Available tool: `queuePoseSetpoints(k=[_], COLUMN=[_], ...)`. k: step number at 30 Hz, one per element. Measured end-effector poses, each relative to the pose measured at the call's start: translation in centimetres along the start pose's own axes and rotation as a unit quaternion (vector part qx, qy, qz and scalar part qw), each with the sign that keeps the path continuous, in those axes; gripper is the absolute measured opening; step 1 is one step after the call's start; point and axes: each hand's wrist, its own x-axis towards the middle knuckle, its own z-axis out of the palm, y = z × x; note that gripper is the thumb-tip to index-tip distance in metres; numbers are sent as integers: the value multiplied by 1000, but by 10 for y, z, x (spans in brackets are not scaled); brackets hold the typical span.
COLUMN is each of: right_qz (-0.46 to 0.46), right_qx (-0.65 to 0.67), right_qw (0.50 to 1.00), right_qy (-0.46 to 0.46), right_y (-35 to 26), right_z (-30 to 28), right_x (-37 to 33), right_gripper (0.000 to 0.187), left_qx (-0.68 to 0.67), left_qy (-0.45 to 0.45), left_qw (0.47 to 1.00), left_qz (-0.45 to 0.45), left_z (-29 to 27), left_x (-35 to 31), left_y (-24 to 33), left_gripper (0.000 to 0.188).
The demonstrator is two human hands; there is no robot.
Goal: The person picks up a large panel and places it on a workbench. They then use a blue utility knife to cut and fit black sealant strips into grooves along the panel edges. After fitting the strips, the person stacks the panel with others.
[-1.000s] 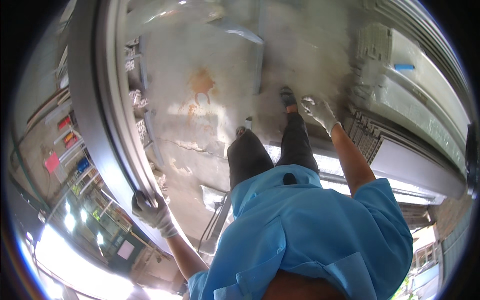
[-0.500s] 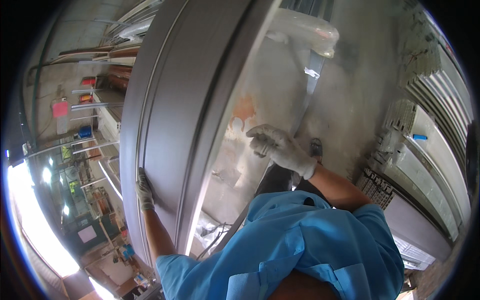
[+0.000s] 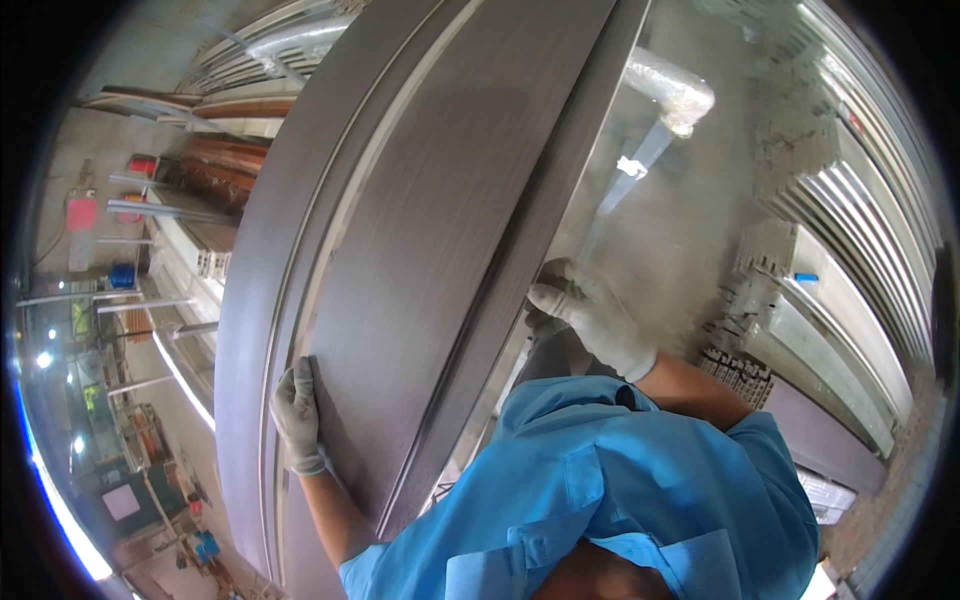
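Touching: the left hand [image 3: 298,415], in a pale glove, meets the left long edge of a wide grey-brown panel [image 3: 440,190].
Wide panel: in front of the person and to the left, it slants from the top of the view toward the lower left; its face has a fine grain, and a dark groove follows its right side.
Left fingers: close together, the thumb [image 3: 306,378] beside them at the edge; their undersides are hidden, so I cannot tell whether they grasp the panel.
Right hand: the gloved right hand [image 3: 595,315] is at the panel's opposite long edge, near the person's body.
Right fingers: bent inward, with the tips partly hidden; I cannot tell whether they are clenched on the edge or only set against it.
Second panel: a similar grey-brown narrow panel [image 3: 250,340] runs along the wide one on the left, with a pale strip [image 3: 385,125] between them.
Clothing: a blue shirt [image 3: 640,470] with short sleeves; the right elbow is bent.
Floor: a bundle in clear plastic [image 3: 678,88] lies on the grey floor [image 3: 690,200].
Right side: long bars [image 3: 850,200] are stacked, with a small blue piece [image 3: 807,277] near them.
Left side: red-brown boards [image 3: 225,163] and a blue container [image 3: 122,276] stand in the background.
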Motion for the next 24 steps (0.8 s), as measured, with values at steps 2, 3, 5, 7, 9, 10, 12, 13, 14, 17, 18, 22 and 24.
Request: queuePoseSetpoints(k=[2,3,5,7,9,10,12,13,14,17,18,22,24], right_qz=[-1,-5,8,-15,-5,-10,-3,-11,-14,-43,-24,-131,-69], right_qx=[18,9,-19,-32,-41,-40,-38,-40,-28,-3,18,38,71], right_qw=[1000,1000,998,997,996,996,996,996,996,994,994,988,990], right_qy=[18,30,56,65,76,81,83,77,85,102,102,77,100], right_y=[1,-1,-6,-13,-19,-21,-21,-20,-17,-5,1,14,16], right_z=[12,18,24,26,23,20,15,14,14,18,19,19,17], right_x=[3,6,8,7,-1,-5,-13,-14,-15,-7,-6,9,10], right_gripper=[31,30,31,40,38,38,38,39,39,44,50,58,55], left_qx=[-24,15,21,-2,-53,-55,-67,-121,-127,-184,-141,-129,-130], left_qy=[-3,12,12,-10,-47,-68,-105,-110,-114,-119,-104,-120,-107], left_qw=[1000,997,1000,1000,997,996,990,985,984,976,984,984,985], left_qz=[18,70,20,-13,-36,-35,-61,-60,-48,0,-12,-39,-30], left_z=[0,2,5,6,4,3,1,0,-1,-3,-4,-4,-3], left_x=[5,8,14,20,22,22,20,19,18,14,13,13,13], left_y=[-7,-9,-9,-6,-1,1,3,4,4,4,4,6,5], left_gripper=[53,54,55,56,57,57,57,58,57,55,53,50,47])
